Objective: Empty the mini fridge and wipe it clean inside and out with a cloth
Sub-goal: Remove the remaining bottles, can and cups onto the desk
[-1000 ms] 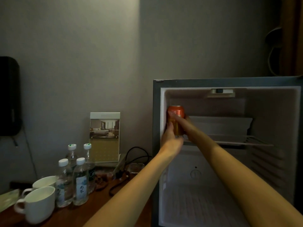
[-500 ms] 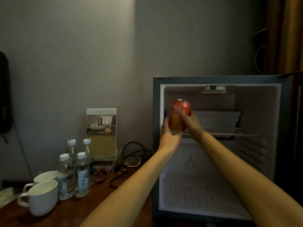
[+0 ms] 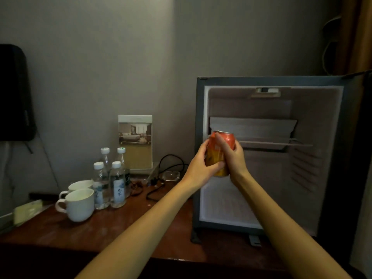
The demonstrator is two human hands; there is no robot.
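Observation:
The grey mini fridge stands open on the wooden desk, its white inside lit dimly, with a wire shelf across the upper half. An orange drink can is upright in front of the fridge's left edge, outside the cavity. My left hand grips the can from the left and below. My right hand grips it from the right, fingers wrapped over its front. No cloth is in view. The fridge floor and shelf show nothing else on them.
On the desk left of the fridge stand several small water bottles, two white mugs, a framed card, a glass ashtray and black cables. A curtain hangs at the far right.
Both hands have drawn the can off the shelf and out of the fridge, toward me and slightly down. The left hand has closed round the can.

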